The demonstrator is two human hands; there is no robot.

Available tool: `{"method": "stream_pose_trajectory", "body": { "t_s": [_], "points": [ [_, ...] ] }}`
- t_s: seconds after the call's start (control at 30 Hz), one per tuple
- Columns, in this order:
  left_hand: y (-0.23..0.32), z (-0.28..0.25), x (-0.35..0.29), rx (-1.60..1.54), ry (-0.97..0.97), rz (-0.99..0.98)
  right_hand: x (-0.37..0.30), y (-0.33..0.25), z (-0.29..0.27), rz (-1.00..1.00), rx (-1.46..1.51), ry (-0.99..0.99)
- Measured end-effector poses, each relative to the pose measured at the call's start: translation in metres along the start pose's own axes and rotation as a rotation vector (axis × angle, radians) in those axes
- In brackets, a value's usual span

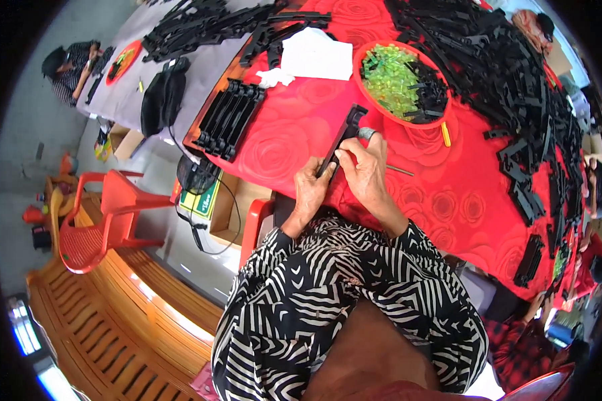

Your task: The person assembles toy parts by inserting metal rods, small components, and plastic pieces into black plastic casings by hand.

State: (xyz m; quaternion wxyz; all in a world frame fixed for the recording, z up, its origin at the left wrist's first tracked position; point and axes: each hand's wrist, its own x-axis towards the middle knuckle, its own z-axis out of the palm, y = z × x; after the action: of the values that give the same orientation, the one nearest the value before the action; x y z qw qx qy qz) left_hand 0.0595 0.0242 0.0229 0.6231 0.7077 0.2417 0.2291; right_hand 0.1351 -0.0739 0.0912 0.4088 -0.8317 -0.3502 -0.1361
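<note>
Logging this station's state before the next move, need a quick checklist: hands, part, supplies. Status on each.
1. Left hand holding the long narrow black plastic part: ok, gripped at its near end.
2. Right hand touching that part: ok, fingers against its side.
3. Thin straight metal-looking rod free of the right hand: cannot tell, one end meets the hand in view.
4. Round red plastic tray stocked: ok, small yellow-green and black pieces inside.
5. Side-by-side row of black plastic parts clear of hands: ok, at the table's left.
</note>
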Motion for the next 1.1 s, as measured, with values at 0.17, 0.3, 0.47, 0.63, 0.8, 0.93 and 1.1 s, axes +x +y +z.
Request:
{"method": "stream_pose_trajectory", "body": {
  "t_s": [0.17,0.3,0.47,0.63,0.8,0.93,1.1],
  "points": [
    [0.005,-0.002,-0.008,0.057,-0.042,0.067,-0.005,0.014,0.003,0.075,0.450,-0.135],
    [0.013,-0.006,-0.005,0.076,-0.114,0.075,-0.007,0.013,0.001,-0.008,0.387,-0.045],
    [0.026,-0.010,-0.003,0.156,-0.205,0.105,-0.009,0.010,-0.002,-0.064,0.407,-0.025],
    [0.031,-0.003,-0.009,-0.041,-0.211,0.060,-0.008,0.003,-0.004,-0.076,0.295,0.052],
    [0.027,-0.007,-0.012,-0.244,-0.185,0.017,-0.007,-0.011,-0.007,-0.080,0.287,0.032],
    [0.032,-0.010,-0.012,-0.240,-0.179,0.041,-0.009,-0.012,-0.004,-0.077,0.311,0.058],
    [0.029,-0.008,-0.012,-0.288,-0.185,-0.012,-0.011,-0.010,0.001,-0.065,0.291,0.074]
  ]
}}
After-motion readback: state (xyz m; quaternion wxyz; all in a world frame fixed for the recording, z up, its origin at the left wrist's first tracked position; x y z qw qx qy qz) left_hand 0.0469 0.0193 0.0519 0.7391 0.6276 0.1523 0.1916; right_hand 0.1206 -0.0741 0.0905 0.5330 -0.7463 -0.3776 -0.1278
